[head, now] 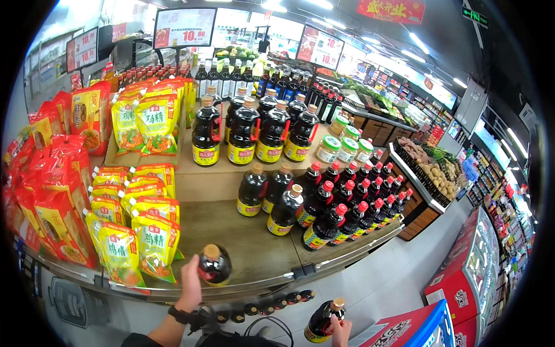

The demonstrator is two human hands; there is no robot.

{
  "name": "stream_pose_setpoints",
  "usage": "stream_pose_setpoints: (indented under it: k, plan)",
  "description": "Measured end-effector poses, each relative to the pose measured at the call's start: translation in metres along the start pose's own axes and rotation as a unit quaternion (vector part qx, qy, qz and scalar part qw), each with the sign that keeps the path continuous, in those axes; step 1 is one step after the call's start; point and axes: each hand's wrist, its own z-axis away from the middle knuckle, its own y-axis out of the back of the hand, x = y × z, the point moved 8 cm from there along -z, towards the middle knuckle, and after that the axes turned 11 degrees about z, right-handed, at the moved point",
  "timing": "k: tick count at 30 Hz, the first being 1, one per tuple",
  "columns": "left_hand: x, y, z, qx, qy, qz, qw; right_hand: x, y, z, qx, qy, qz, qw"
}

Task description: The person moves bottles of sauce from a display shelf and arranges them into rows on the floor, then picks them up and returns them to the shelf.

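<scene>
My left hand [190,279] is at the left side of a dark sauce bottle [215,264] with a tan cap. Its red handle faces my palm, and the fingers are partly hidden. This bottle is at the front edge of the wooden display shelf [208,221]. Lower right, my right hand [339,329] grips another dark sauce bottle [321,320] with a tan cap and yellow label, held tilted over the floor. Farther back on the shelf stand three similar tan-capped bottles [284,210], beside rows of red-capped bottles [323,227].
Yellow seasoning pouches [156,243] and red noodle packs [58,221] fill the shelf's left side. More tan-capped bottles [241,147] and green-lidded jars [328,148] occupy the raised tier. Several bottles [266,308] stand on the floor below. Red freezers [459,264] are at right.
</scene>
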Motion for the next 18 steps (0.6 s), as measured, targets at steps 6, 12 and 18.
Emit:
stream_pose_setpoints:
  k: [6,12,18]
  plan:
    - [0.024,-0.032,0.038,0.093,-0.1,-0.049,0.989,0.056,0.025,-0.023,-0.117,-0.049,-0.039,0.991]
    - [0.087,-0.065,0.104,0.157,-0.18,0.057,0.969,0.085,0.04,-0.038,-0.182,0.005,0.005,0.983]
    - [0.068,-0.001,0.17,0.137,-0.073,-0.02,0.988,0.088,0.007,-0.039,-0.256,0.031,0.213,0.942]
